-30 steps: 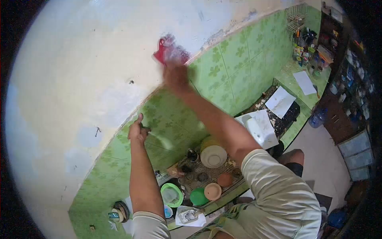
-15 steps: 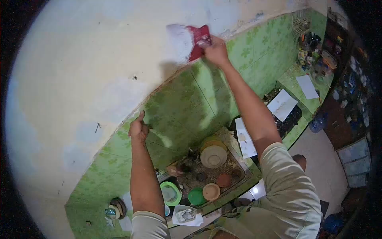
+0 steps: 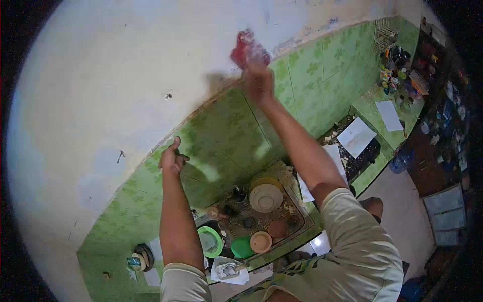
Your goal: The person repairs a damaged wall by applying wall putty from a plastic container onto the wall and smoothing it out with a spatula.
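Note:
My right hand [image 3: 258, 80] grips a red putty spreader [image 3: 241, 49] smeared with white paste, blurred by motion. The spreader is at the cream wall [image 3: 126, 65], just above the ragged upper edge of the green tiles [image 3: 309, 70]. Fresh-looking pale patches show on the plaster around it. Lower and to the left, my left hand [image 3: 172, 158] is up near the tile edge, thumb raised and fingers apart, with nothing in it. A small tray of white paste [image 3: 226, 270] with a handled tool in it rests on a paper sheet below.
Beneath the wall, a sink drainboard [image 3: 297, 234] carries plates [image 3: 266, 198], bowls and a green basin [image 3: 210, 241]. Paper sheets [image 3: 356, 137] lie over the dark stovetop [image 3: 370, 152] and counter. Bottles and packets crowd the far right corner. A nail [image 3: 121, 156] sticks out of the wall.
My right hand has shifted left and slightly down with the spreader, which has turned to point more upward. My left hand stays almost where it was.

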Available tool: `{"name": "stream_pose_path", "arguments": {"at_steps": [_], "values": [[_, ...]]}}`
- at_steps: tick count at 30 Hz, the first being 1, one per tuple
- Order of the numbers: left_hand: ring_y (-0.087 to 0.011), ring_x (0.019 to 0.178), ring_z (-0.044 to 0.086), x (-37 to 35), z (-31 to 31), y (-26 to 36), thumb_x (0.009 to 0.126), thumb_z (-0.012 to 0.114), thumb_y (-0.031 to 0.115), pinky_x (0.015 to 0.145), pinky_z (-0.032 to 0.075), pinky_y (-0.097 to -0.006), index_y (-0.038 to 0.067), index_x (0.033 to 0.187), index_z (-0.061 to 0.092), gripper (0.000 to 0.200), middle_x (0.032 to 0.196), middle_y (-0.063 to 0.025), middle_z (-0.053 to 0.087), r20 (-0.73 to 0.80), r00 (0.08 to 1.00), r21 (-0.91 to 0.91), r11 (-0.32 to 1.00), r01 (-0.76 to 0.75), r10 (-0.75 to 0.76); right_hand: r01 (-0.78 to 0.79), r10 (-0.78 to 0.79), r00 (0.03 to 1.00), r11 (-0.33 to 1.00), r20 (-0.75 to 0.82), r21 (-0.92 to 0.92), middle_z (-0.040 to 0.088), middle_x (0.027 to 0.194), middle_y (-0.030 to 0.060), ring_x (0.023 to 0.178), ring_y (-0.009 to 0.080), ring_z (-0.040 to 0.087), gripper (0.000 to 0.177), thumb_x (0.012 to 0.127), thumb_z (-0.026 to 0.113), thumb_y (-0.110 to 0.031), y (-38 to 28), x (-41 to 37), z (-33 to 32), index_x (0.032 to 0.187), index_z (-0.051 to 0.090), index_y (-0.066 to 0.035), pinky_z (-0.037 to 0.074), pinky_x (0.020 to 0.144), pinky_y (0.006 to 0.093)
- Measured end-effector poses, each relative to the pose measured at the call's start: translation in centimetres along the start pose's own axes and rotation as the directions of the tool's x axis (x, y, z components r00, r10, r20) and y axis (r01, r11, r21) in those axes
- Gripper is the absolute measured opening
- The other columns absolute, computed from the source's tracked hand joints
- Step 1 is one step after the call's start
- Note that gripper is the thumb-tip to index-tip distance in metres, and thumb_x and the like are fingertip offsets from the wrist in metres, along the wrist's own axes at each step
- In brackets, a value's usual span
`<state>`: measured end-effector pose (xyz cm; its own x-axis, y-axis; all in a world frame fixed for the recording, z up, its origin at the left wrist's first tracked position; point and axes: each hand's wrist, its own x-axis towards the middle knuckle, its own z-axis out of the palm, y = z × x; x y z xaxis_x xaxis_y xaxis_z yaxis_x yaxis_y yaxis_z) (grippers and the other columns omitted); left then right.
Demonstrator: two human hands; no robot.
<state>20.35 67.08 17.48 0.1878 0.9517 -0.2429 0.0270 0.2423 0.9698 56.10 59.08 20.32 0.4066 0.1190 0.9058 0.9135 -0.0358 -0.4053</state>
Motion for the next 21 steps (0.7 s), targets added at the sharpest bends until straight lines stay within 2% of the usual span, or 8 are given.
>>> {"name": "stream_pose_path", "arguments": {"at_steps": [4,6,9,13,16,18,19,21], "values": [[-0.0482,0.112,0.052,2.6,-1.8,-1.0,0.079,0.075,0.038,0.080,0.046,-0.0597,-0.017,0.136,0.026,0.093,0.146,-0.0379,0.011,0.062,0.998,0.009,1.000,0.020,-0.021,0.061,-0.085,0.987,0.983,0.133,0.176,0.061,0.111,0.0187,0.089,0.0345,0.064,0.053,0.076,0.054,0.001,-7.9,-3.9,-2.9,0.129,0.052,-0.005,0.055,0.073,0.0444],[-0.0428,0.131,0.036,2.1,-1.2,-0.9,0.082,0.072,0.034,0.094,0.038,-0.0618,-0.013,0.138,0.029,0.085,0.149,-0.0328,0.012,-0.038,0.998,-0.069,0.996,0.052,-0.055,0.433,-0.453,0.890,0.878,0.059,0.204,0.058,0.119,0.0192,0.098,0.0337,0.064,0.051,0.074,0.055,0.003,-6.8,-5.3,-4.0,0.125,0.055,-0.003,0.055,0.078,0.0412],[-0.0370,0.142,0.011,-0.4,-0.4,0.3,0.092,0.058,0.034,0.106,0.018,-0.0645,0.001,0.144,0.028,0.068,0.155,-0.0177,0.012,0.152,0.988,0.232,0.972,-0.050,0.015,0.387,-0.428,0.889,0.893,0.166,0.228,0.061,0.118,0.0170,0.107,0.0301,0.061,0.050,0.073,0.057,0.003,-1.8,-5.4,-5.7,0.122,0.060,-0.009,0.052,0.089,0.0392],[-0.0370,0.142,0.013,0.1,0.0,-0.8,0.096,0.050,0.039,0.106,0.016,-0.0658,0.005,0.144,0.032,0.062,0.154,-0.0164,0.016,0.061,0.996,-0.062,0.996,0.062,-0.058,0.439,-0.443,0.889,0.896,0.114,0.062,0.047,0.137,0.0162,0.131,0.0379,0.039,0.072,0.066,0.058,0.012,1.9,2.7,-8.2,0.130,0.054,-0.019,0.036,0.107,0.0454],[-0.0377,0.141,0.013,0.6,-0.9,-1.6,0.097,0.046,0.042,0.105,0.018,-0.0670,0.009,0.143,0.036,0.058,0.154,-0.0149,0.019,0.193,0.969,0.223,0.955,-0.195,0.153,0.418,-0.476,0.834,0.875,0.280,0.242,0.047,0.138,0.0160,0.132,0.0391,0.038,0.074,0.066,0.058,0.012,5.4,0.3,-5.0,0.131,0.053,-0.021,0.031,0.110,0.0474],[-0.0385,0.141,0.012,-3.2,1.5,2.6,0.096,0.050,0.039,0.104,0.018,-0.0676,0.005,0.142,0.036,0.059,0.154,-0.0150,0.018,0.075,0.997,0.885,0.463,-0.053,-0.029,0.419,-0.480,0.805,0.876,0.350,0.237,0.047,0.137,0.0151,0.131,0.0379,0.039,0.073,0.065,0.057,0.014,7.4,-2.4,-4.3,0.130,0.054,-0.020,0.030,0.111,0.0472],[-0.0372,0.142,0.012,0.3,-0.7,-0.6,0.094,0.055,0.035,0.106,0.016,-0.0665,0.002,0.141,0.036,0.061,0.154,-0.0146,0.018,0.142,0.986,0.156,0.982,-0.106,0.083,0.389,-0.464,0.799,0.884,0.382,0.259,0.048,0.137,0.0149,0.131,0.0366,0.039,0.073,0.065,0.057,0.014,7.4,-3.3,-5.3,0.129,0.056,-0.020,0.030,0.111,0.0470],[-0.0372,0.142,0.012,2.0,-1.1,-1.3,0.093,0.057,0.034,0.106,0.015,-0.0663,0.001,0.141,0.036,0.062,0.154,-0.0145,0.019,0.081,0.997,0.004,1.000,-0.008,0.008,0.452,-0.478,0.735,0.874,0.482,0.179,0.049,0.136,0.0108,0.132,0.0366,0.038,0.074,0.064,0.068,0.002,8.8,-4.5,-6.9,0.131,0.052,-0.024,0.031,0.111,0.0469]]}}
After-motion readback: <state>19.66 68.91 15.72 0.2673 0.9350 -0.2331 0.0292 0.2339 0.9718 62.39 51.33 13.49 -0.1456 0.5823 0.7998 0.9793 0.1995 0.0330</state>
